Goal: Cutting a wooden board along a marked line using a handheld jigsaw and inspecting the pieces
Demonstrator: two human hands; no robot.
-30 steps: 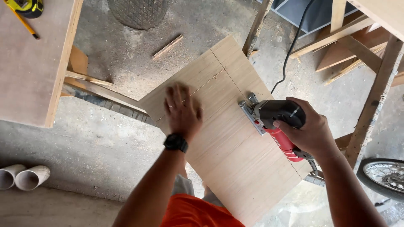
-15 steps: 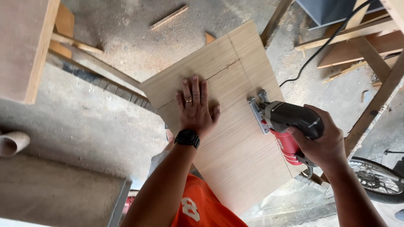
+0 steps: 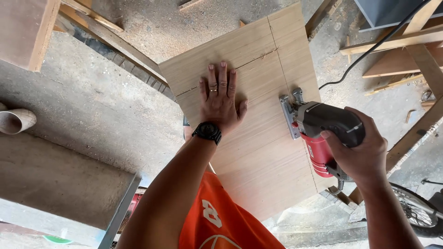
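Dusty concrete floor [image 3: 92, 115] with sawdust, timber frames [image 3: 415, 50], pipe end [image 3: 16, 121], perhaps a bicycle wheel [image 3: 415, 212]

left hand [image 3: 220, 99] flat mid-frame, fingers spread, palm down, forearm running to the bottom edge, right hand [image 3: 362, 147] lower right, curled tight in a grip

Plywood panel [image 3: 258, 152] is pressed flat under the left hand [image 3: 221, 99], fingers spread beside a cut line | red-and-black jigsaw [image 3: 318, 133] is gripped by the right hand [image 3: 360, 147], base plate set on the panel's pencilled line | black cord [image 3: 369, 50] is trailed across the sawdust-strewn concrete floor [image 3: 92, 106] | bicycle wheel [image 3: 415, 212] is seen at lower right.
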